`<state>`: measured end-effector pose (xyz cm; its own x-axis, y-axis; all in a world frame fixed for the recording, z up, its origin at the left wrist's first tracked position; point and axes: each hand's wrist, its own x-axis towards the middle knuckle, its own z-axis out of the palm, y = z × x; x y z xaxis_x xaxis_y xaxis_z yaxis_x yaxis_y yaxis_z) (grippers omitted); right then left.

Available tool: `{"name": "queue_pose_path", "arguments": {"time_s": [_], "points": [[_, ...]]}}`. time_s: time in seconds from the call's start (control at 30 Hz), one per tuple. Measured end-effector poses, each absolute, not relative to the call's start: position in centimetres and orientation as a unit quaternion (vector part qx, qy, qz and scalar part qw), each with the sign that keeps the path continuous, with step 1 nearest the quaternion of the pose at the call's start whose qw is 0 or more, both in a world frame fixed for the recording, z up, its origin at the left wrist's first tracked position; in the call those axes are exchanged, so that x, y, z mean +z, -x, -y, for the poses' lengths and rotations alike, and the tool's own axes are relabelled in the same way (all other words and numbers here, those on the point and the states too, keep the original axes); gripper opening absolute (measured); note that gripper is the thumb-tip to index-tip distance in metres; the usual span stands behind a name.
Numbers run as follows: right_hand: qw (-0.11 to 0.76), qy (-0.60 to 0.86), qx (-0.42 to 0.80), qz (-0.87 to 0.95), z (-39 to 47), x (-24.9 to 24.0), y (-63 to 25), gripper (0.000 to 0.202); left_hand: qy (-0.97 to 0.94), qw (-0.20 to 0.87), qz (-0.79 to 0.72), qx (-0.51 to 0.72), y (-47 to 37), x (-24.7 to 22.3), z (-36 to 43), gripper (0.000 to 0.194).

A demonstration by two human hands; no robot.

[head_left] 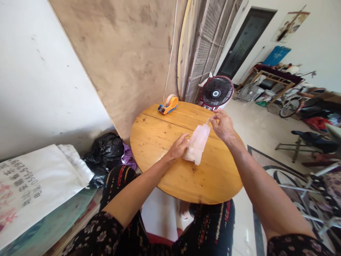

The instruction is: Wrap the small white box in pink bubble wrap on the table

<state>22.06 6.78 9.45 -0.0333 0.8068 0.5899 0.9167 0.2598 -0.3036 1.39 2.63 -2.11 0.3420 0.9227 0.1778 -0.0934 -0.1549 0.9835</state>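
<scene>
A pale pink, translucent plastic bag (197, 144) lies tilted on the round wooden table (213, 177), its lower part looking fuller than its top. Along its left edge, my left hand (179, 147) grips the bag with bent fingers. At the bag's upper right corner my right hand (223, 125) is closed in a pinch. A short, clear strip, which looks like tape, runs from these fingertips to the bag's top. Farther back on the tabletop stands an orange and blue tape dispenser (168, 104) holding a roll; neither hand touches it.
Behind the table stands a dark red electric fan (216, 93). A wooden board (128, 53) leans at the back. Black plastic bags (105, 153) and a white printed sack (39, 185) lie at the left. A folding stool (306, 140) is on the right.
</scene>
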Motion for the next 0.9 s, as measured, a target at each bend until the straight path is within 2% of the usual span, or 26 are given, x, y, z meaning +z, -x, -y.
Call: {"name": "queue_pose_path", "arguments": {"time_s": [0.23, 0.43, 0.53, 0.7, 0.83, 0.9], "points": [[0.279, 0.647, -0.063, 0.706, -8.5, 8.0, -22.3, 0.017, -0.586, 0.588, -0.338, 0.443, -1.9, -2.6, -2.6, 0.063], [0.151, 0.728, -0.003, 0.669, -10.6, 6.7, -22.0, 0.020, -0.636, 0.522, -0.351, 0.448, -1.8, -2.2, -2.4, 0.065], [0.130, 0.741, 0.021, 0.658, -12.0, 5.6, -22.1, 0.017, -0.664, 0.478, -0.365, 0.443, -1.7, -2.2, -2.4, 0.063], [0.150, 0.735, 0.036, 0.661, -13.7, 2.6, -21.8, 0.010, -0.695, 0.438, -0.369, 0.436, -1.8, -2.4, -2.4, 0.058], [0.231, 0.710, 0.019, 0.665, -13.6, 0.9, -22.3, 0.004, -0.700, 0.444, -0.370, 0.420, -1.8, -2.6, -2.2, 0.058], [0.287, 0.711, 0.002, 0.641, -13.1, 1.1, -23.5, 0.009, -0.695, 0.453, -0.378, 0.411, -1.8, -2.7, -2.2, 0.058]]}}
